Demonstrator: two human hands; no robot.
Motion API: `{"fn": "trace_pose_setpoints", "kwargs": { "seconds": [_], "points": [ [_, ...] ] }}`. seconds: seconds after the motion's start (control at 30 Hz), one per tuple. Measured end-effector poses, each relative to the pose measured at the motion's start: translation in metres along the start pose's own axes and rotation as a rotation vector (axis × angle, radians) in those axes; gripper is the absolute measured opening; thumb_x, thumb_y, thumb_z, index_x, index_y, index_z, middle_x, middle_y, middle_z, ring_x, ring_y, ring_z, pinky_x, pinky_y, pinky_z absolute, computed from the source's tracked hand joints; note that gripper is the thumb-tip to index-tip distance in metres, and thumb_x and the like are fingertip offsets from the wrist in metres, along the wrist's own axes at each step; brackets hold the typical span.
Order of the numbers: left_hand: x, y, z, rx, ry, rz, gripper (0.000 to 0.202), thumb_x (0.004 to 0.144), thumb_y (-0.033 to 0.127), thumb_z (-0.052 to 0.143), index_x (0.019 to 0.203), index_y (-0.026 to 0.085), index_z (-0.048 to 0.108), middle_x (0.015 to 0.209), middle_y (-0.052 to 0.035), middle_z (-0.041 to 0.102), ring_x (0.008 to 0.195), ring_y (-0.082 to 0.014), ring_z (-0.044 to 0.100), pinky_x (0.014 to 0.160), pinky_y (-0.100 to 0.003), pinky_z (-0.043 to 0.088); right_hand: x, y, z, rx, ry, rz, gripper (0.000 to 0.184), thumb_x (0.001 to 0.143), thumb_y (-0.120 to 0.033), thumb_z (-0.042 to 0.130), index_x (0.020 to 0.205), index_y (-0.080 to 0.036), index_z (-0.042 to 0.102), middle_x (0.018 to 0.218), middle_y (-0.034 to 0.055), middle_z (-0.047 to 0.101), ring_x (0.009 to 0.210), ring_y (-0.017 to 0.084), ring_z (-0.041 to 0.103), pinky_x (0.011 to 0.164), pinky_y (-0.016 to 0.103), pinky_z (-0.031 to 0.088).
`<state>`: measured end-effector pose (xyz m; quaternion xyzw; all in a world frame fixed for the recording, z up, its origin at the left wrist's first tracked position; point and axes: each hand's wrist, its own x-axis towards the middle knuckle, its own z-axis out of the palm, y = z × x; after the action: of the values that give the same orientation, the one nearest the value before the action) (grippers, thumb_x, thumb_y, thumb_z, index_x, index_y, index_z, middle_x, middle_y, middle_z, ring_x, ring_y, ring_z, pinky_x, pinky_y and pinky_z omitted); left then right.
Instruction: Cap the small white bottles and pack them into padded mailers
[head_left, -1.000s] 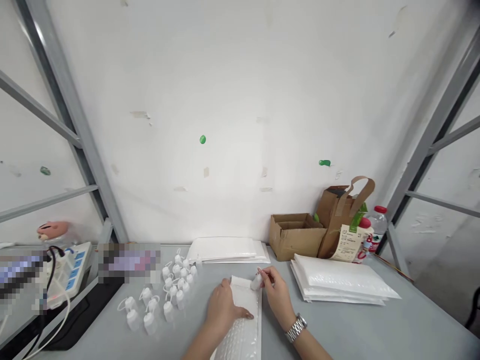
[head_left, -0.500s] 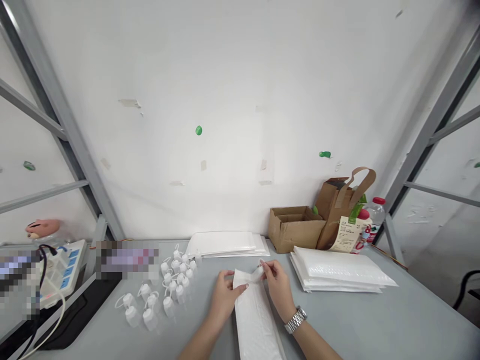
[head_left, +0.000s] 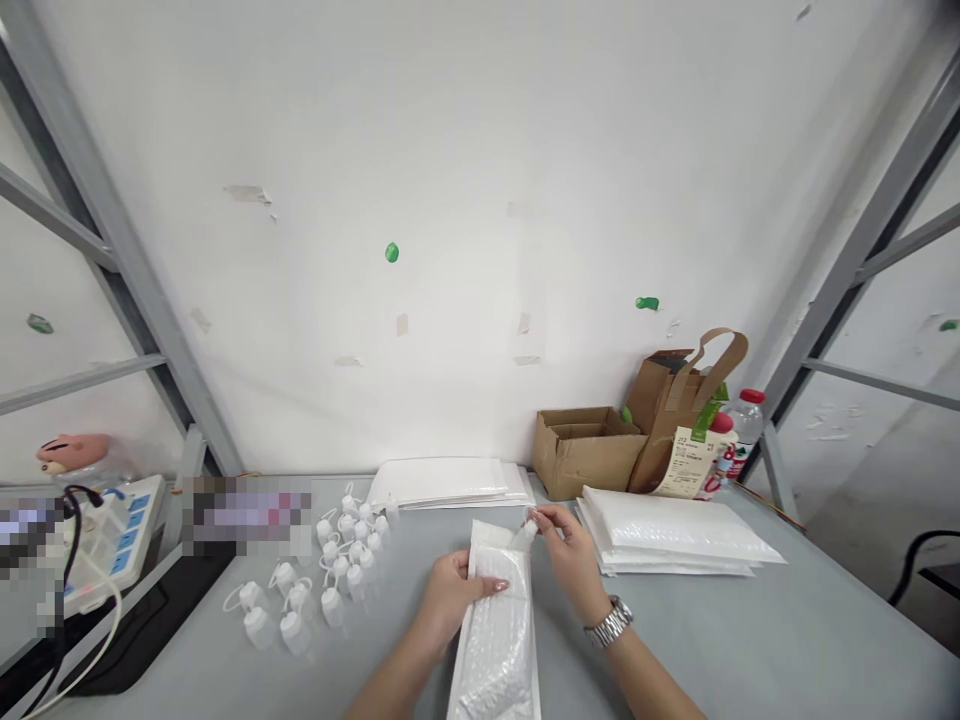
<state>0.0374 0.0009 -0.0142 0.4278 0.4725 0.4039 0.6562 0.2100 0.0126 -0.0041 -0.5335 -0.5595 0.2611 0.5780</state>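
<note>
A white bubble mailer (head_left: 496, 640) lies lengthwise in front of me, its mouth toward the wall. My left hand (head_left: 454, 598) grips its left edge, thumb laid across the top face. At the mailer's mouth, my right hand (head_left: 564, 550) pinches a small white plastic bottle (head_left: 526, 532) near its cap end. That bottle's lower part overlaps the opening; how deep it sits I cannot tell. Left of the mailer stand several similar small bottles (head_left: 331, 603) with looped white caps. A silver watch (head_left: 610, 622) is on my right wrist.
Stacks of white mailers lie at the back (head_left: 442, 484) and on the right (head_left: 675, 530). Behind them stand a cardboard box (head_left: 589, 468), a brown paper bag (head_left: 660, 425) and a red-capped bottle (head_left: 748, 425). A power strip (head_left: 124, 545) with cables and a black mat (head_left: 157, 620) are at left.
The mailer has turned slightly and its bubbled face now shows more. My right hand has shifted a little right and up with the bottle. The whole view has moved slightly.
</note>
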Motion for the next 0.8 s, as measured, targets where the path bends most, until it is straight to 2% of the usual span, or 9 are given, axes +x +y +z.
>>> {"fn": "trace_pose_setpoints", "kwargs": {
  "seconds": [0.1,0.17,0.27,0.37,0.47,0.57,0.63,0.7,0.8],
  "points": [
    [0.004,-0.001,-0.002,0.022,-0.039,0.027,0.047,0.038,0.044,0.081,0.069,0.01,0.069,0.063,-0.004,0.067,0.058,-0.0174,0.058,0.059,-0.028,0.042,0.006,0.001,-0.002,0.028,-0.145,0.06,0.033,0.072,-0.052,0.058,0.068,-0.02,0.064,0.072,0.005,0.068,0.071,0.021,0.06,0.068,0.031,0.045],
    [0.006,-0.003,-0.002,0.031,-0.037,0.054,0.05,0.044,0.054,0.075,0.066,0.01,0.068,0.057,-0.0022,0.064,0.055,-0.0152,0.054,0.056,-0.026,0.039,0.007,0.004,0.0,0.056,-0.204,0.1,0.031,0.069,-0.05,0.061,0.072,-0.02,0.064,0.066,0.0034,0.068,0.065,0.02,0.06,0.063,0.03,0.045],
    [0.008,-0.005,-0.002,0.045,-0.003,0.088,0.054,0.052,0.064,0.065,0.062,0.011,0.065,0.051,0.0006,0.057,0.051,-0.0125,0.047,0.053,-0.025,0.033,0.005,0.009,0.004,0.09,-0.242,0.179,0.03,0.067,-0.047,0.063,0.076,-0.019,0.06,0.051,-0.0022,0.062,0.048,0.015,0.052,0.049,0.026,0.04],
    [0.006,-0.004,-0.004,0.049,0.069,0.135,0.053,0.056,0.066,0.061,0.062,0.013,0.063,0.05,0.003,0.052,0.051,-0.0114,0.043,0.052,-0.024,0.031,0.002,0.011,0.008,0.05,-0.258,0.196,0.028,0.066,-0.045,0.065,0.063,-0.019,0.054,0.048,-0.0049,0.055,0.047,0.012,0.047,0.048,0.024,0.034],
    [0.005,-0.002,-0.004,0.058,0.127,0.171,0.053,0.058,0.066,0.059,0.062,0.014,0.062,0.052,0.0029,0.052,0.054,-0.013,0.045,0.055,-0.025,0.033,-0.001,0.01,0.01,-0.057,-0.32,0.128,0.04,0.071,-0.052,0.057,0.05,-0.019,0.048,0.046,-0.0055,0.046,0.049,0.012,0.043,0.051,0.025,0.033],
    [0.006,-0.004,-0.003,0.048,0.128,0.165,0.054,0.057,0.067,0.059,0.065,0.013,0.064,0.055,0.0014,0.056,0.06,-0.0159,0.05,0.06,-0.027,0.037,-0.001,0.009,0.01,-0.15,-0.385,0.051,0.052,0.075,-0.058,0.049,0.041,-0.02,0.044,0.045,-0.0042,0.041,0.053,0.014,0.042,0.058,0.027,0.035],
    [0.007,-0.007,-0.002,0.017,0.135,0.139,0.057,0.053,0.069,0.06,0.064,0.013,0.064,0.056,0.0004,0.058,0.062,-0.0171,0.052,0.062,-0.027,0.038,-0.001,0.006,0.01,-0.232,-0.351,-0.033,0.052,0.077,-0.058,0.048,0.043,-0.02,0.049,0.052,-0.0011,0.048,0.059,0.016,0.046,0.063,0.03,0.037],
    [0.008,-0.009,-0.001,-0.017,0.145,0.102,0.06,0.051,0.072,0.06,0.064,0.013,0.063,0.056,-0.0008,0.058,0.062,-0.0183,0.054,0.062,-0.028,0.039,0.0,-0.002,0.011,-0.339,-0.256,-0.134,0.047,0.079,-0.057,0.049,0.049,-0.021,0.057,0.062,0.0024,0.054,0.066,0.019,0.05,0.067,0.031,0.037],
    [0.005,-0.012,0.001,-0.055,0.125,0.045,0.06,0.055,0.072,0.056,0.069,0.013,0.063,0.061,-0.0035,0.062,0.067,-0.0208,0.058,0.065,-0.03,0.042,0.004,-0.022,0.021,-0.448,-0.166,-0.265,0.039,0.084,-0.05,0.046,0.065,-0.022,0.065,0.07,0.0045,0.057,0.072,0.021,0.052,0.072,0.034,0.036]
  ]
}}
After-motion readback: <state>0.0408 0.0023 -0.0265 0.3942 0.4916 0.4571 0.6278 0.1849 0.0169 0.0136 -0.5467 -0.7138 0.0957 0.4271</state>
